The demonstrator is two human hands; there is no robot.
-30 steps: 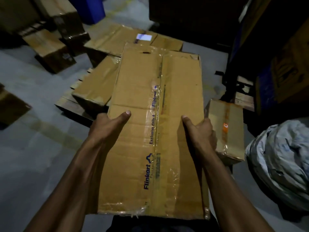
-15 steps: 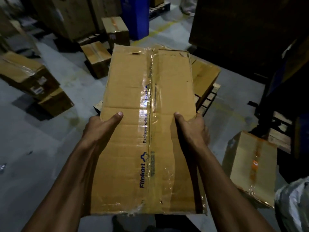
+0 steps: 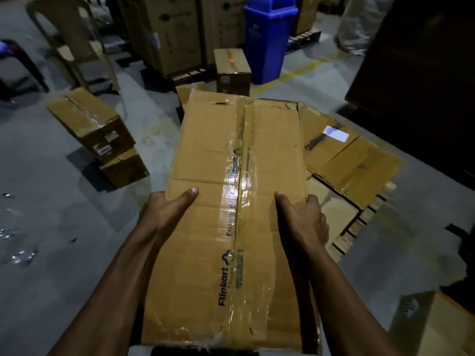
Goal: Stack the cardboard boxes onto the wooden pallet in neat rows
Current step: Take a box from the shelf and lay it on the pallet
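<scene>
Long taped cardboard box (image 3: 231,201) between left hand (image 3: 167,209) and right hand (image 3: 303,217), both clamped on its sides.

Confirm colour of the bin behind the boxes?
Blue bin, plain; the head view shows it top centre.

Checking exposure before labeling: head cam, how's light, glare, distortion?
Head view: dim overall, right side near black; glare streaks on the tape of the held box; wide-angle bending at the edges, chair leaning; the hands, left and right, sharp enough.

Left hand (image 3: 164,211) and right hand (image 3: 303,219) grip opposite sides, arms extended forward.
</scene>
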